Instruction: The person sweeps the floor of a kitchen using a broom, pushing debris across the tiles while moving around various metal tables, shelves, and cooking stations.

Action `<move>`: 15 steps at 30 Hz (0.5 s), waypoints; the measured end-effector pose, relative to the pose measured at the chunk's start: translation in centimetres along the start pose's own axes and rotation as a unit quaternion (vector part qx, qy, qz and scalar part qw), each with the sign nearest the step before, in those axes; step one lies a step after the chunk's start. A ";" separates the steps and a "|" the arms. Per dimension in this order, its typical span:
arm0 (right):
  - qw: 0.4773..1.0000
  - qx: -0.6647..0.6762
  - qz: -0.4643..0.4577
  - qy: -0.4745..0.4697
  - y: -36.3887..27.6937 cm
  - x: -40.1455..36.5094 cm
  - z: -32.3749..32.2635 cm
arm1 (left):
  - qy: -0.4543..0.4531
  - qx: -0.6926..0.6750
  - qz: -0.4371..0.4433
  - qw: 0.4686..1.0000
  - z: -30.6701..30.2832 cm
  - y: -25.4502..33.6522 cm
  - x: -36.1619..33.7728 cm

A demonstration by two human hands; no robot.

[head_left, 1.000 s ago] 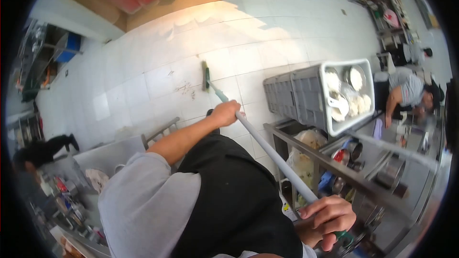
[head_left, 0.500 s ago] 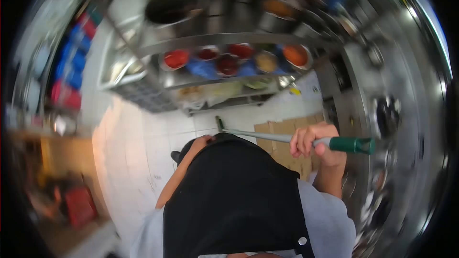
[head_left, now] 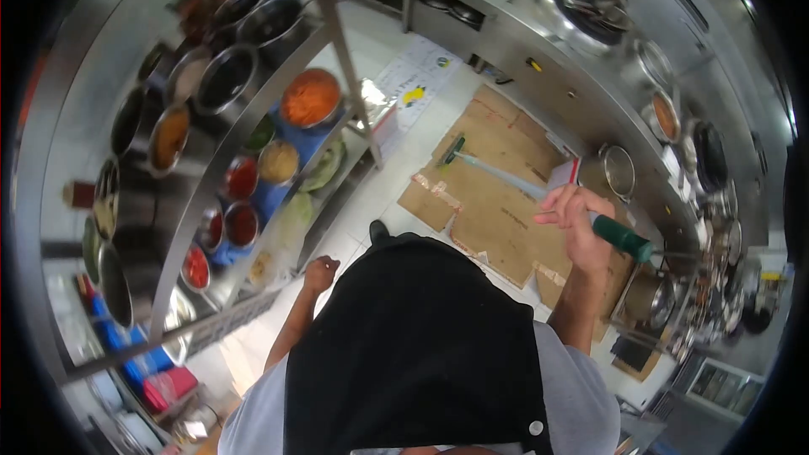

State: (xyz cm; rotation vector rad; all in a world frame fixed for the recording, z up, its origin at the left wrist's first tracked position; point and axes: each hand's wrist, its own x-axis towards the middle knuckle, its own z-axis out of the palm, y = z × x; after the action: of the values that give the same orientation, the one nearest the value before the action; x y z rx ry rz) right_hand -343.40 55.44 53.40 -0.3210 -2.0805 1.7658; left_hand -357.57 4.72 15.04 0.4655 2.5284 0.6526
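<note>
My right hand (head_left: 575, 212) is closed round the shaft of a long-handled floor tool (head_left: 506, 175), just below its dark green grip (head_left: 622, 238). The shaft is pale grey and slants away from me. At its far end a narrow green head (head_left: 453, 150), set crosswise, overlaps flattened cardboard (head_left: 497, 202) on the floor. My left hand (head_left: 321, 272) hangs low by the left side of my black apron (head_left: 413, 337), its fingers curled in with nothing showing in them. The food shelf stands beside it.
A metal shelf rack (head_left: 278, 59) on the left carries pots and bowls of food, including shredded orange food (head_left: 310, 97). Along the right runs a steel counter (head_left: 506, 34) with pans. A metal pot (head_left: 618, 170) stands beside the cardboard. White floor tiles (head_left: 345, 232) show between.
My view has swung to the right, so the rack now lies on my left. The tool's head has gone from the white tiles to over the cardboard. My right hand still grips the shaft.
</note>
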 end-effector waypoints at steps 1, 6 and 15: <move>1.000 0.006 -0.011 0.025 -0.3 0.3 -1.1 | 0.000 0.017 0.026 1.000 0.1 -0.6 3.7; 0.982 0.021 -0.013 0.190 -1.0 1.3 -4.9 | -0.071 -0.051 0.043 0.995 -2.0 8.3 18.7; 0.934 0.026 0.086 0.345 5.7 3.8 -10.3 | -0.260 -0.018 0.328 0.908 -0.1 41.0 31.7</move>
State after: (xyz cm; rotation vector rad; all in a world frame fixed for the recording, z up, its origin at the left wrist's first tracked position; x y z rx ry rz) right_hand -342.73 67.17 49.73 -0.9738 -1.5260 1.4902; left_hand -375.57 52.28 24.99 1.3143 1.8259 0.6846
